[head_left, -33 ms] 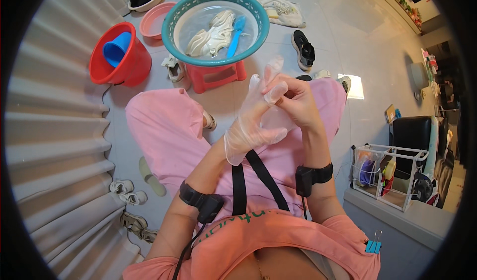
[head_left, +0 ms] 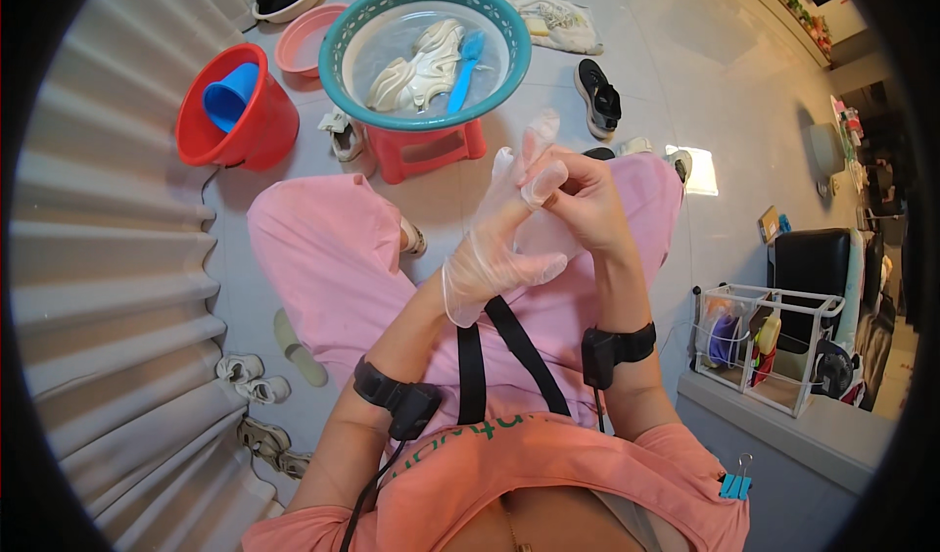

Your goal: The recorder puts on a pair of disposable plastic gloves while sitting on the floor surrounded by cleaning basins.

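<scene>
My left hand [head_left: 499, 239] wears a thin clear disposable glove [head_left: 465, 288], its cuff loose around the wrist. The fingers and thumb of that hand are apart, and it holds nothing. My bare right hand [head_left: 595, 205] pinches the glove material at a finger of the left hand. Both hands are above my pink-trousered lap. Beyond them a teal-rimmed basin [head_left: 336, 38] of water rests on a red stool [head_left: 431, 151]. Pale sneakers [head_left: 416, 77] and a blue brush [head_left: 466, 72] lie in the basin.
At the left stands a red bucket [head_left: 279, 126] with a blue scoop-like vessel [head_left: 231, 97] inside. A black shoe [head_left: 598, 100] lies on the floor right of the basin. A white wire rack [head_left: 769, 342] is at the right; a pleated curtain [head_left: 117, 249] hangs along the left.
</scene>
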Motion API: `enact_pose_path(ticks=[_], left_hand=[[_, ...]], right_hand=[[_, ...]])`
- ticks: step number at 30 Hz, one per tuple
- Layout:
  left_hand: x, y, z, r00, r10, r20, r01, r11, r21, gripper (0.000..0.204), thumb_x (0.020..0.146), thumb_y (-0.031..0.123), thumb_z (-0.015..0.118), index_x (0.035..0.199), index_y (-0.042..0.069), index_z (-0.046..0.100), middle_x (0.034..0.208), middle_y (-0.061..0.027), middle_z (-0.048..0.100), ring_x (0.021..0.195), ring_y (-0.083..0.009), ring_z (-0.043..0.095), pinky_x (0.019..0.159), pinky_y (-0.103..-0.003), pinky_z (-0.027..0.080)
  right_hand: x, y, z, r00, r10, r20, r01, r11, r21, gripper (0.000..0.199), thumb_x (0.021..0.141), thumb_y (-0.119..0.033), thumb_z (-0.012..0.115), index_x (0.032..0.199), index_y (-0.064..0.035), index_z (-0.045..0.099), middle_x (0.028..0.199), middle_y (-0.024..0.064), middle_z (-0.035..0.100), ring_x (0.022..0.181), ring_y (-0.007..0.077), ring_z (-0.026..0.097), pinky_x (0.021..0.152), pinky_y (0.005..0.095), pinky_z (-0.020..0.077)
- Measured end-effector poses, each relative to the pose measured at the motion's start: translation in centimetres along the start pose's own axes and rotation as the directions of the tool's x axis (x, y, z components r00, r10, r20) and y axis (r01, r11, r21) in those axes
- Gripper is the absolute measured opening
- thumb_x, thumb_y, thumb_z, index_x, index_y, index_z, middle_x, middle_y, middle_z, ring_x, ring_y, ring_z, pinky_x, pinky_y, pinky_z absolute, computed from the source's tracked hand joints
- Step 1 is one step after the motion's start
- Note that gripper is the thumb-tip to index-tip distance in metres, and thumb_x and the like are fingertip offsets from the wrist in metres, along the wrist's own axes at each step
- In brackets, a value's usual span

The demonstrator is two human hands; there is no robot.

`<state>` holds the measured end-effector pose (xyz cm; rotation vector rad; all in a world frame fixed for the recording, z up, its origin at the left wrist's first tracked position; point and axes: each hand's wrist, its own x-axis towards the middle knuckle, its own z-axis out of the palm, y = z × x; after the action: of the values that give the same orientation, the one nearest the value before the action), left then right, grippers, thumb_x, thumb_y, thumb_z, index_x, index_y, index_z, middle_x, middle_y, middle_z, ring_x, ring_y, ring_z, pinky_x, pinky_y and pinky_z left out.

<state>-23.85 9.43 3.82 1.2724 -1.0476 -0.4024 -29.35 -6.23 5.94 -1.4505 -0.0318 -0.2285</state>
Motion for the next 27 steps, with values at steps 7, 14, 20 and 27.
enact_pose_path(ticks=[7, 14, 20, 27], left_hand=[[-0.2, 0.4, 0.2, 0.998, -0.061, 0.011, 0.062, 0.972, -0.226, 0.089, 0.072, 0.013, 0.077, 0.151, 0.02, 0.035, 0.16, -0.0209, 0.013, 0.149, -0.031, 0.007, 0.117, -0.039, 0.008], [-0.4, -0.1, -0.3, 0.998, -0.048, 0.047, 0.054, 0.991, -0.125, 0.095, 0.07, 0.016, 0.081, 0.152, 0.023, 0.032, 0.161, -0.0183, 0.006, 0.149, -0.0316, 0.002, 0.118, -0.045, 0.005], [0.7, 0.9, -1.4, 0.986, 0.119, 0.12, -0.158, 0.899, 0.408, 0.088, 0.066, 0.015, 0.078, 0.145, 0.025, 0.041, 0.156, -0.0201, 0.023, 0.145, -0.0407, 0.017, 0.115, -0.059, 0.003], [1.3, 2.2, -1.4, 0.966, 0.081, 0.246, -0.259, 0.267, 0.928, 0.058, 0.081, 0.02, 0.062, 0.136, 0.029, 0.049, 0.15, 0.0007, 0.037, 0.129, -0.0321, 0.04, 0.113, -0.056, 0.021]], right_hand=[[-0.5, 0.0, 0.3, 1.0, 0.011, -0.005, -0.011, 0.993, 0.121, 0.009, 0.085, 0.002, 0.066, 0.095, -0.0005, 0.066, 0.095, 0.0002, 0.062, 0.086, 0.0075, 0.058, 0.077, 0.0233, 0.0485], [-0.8, 1.7, 1.8, 0.992, -0.105, -0.069, 0.092, 0.981, -0.168, 0.014, 0.082, 0.009, 0.059, 0.089, -0.0027, 0.061, 0.093, 0.0016, 0.061, 0.084, 0.0065, 0.056, 0.069, 0.0217, 0.0444], [-1.6, 1.2, 0.0, 0.994, 0.107, -0.02, -0.107, 0.994, 0.034, 0.018, 0.081, 0.007, 0.061, 0.095, -0.0025, 0.068, 0.092, 0.0021, 0.065, 0.078, 0.0074, 0.057, 0.067, 0.0215, 0.0447], [-0.3, -3.2, -2.5, 0.973, 0.095, -0.212, -0.135, 0.973, -0.184, 0.012, 0.083, -0.009, 0.073, 0.092, -0.0004, 0.072, 0.087, 0.0015, 0.068, 0.071, 0.0045, 0.057, 0.058, 0.021, 0.0428]])
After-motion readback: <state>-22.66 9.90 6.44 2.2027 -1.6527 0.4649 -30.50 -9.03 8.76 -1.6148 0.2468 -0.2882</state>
